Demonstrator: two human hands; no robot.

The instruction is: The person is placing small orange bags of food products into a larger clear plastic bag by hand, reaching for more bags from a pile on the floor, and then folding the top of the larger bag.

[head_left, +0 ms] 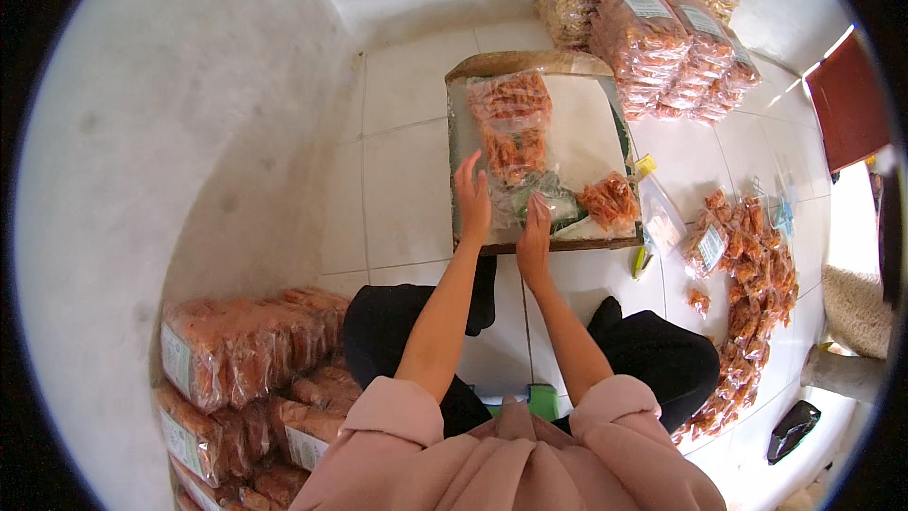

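Observation:
A clear plastic bag of small orange-brown snack packs (515, 114) lies on a low board-topped table (586, 123) in front of me. Its loose, crumpled end (515, 199) points toward me. At the bag's lower left, my left hand (473, 197) is open, fingers apart and stretched forward. My right hand (535, 232) is at the crumpled plastic on the other side, its fingers extended and close together. Both palms face roughly inward. To the right, a small heap of orange snack packs (610, 202) sits on the table's near corner.
Packed bags (653, 28) are stacked beyond the table, others (236, 350) at my lower left. Snack packs (752, 293) spread along the floor at right. A plastic sleeve (662, 218) and a yellow-green cutter (642, 263) lie beside the table. A wall (218, 104) rises at left.

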